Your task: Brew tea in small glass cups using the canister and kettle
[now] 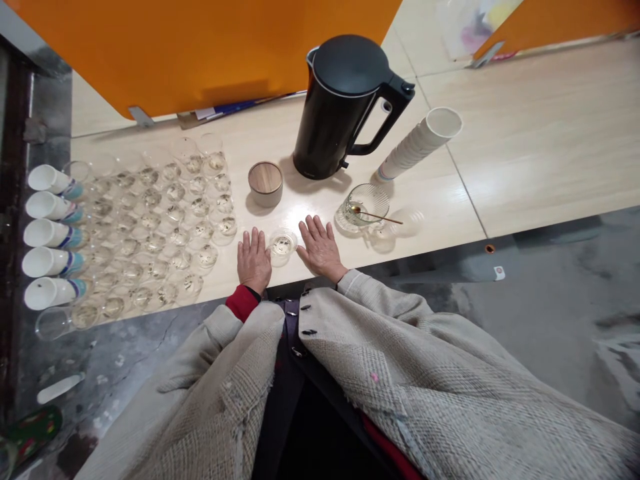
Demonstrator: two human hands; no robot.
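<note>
My left hand lies flat on the table, fingers stretched out and holding nothing. Across from it my right hand rests palm down too, its fingers spread. Between the two stands a clear cup with dark bits at its bottom; whether either hand touches it I cannot tell. Right of my right hand is a ribbed glass bowl, with a gold-coloured spoon in it, the handle sticking out over the rim. A round container with a wooden lid sits beyond my left hand.
Rows of clear cups with similar bits cover the table's left part. White paper cups line its left edge. A black kettle and a leaning stack of cups stand farther back. Orange panels border the light wooden table.
</note>
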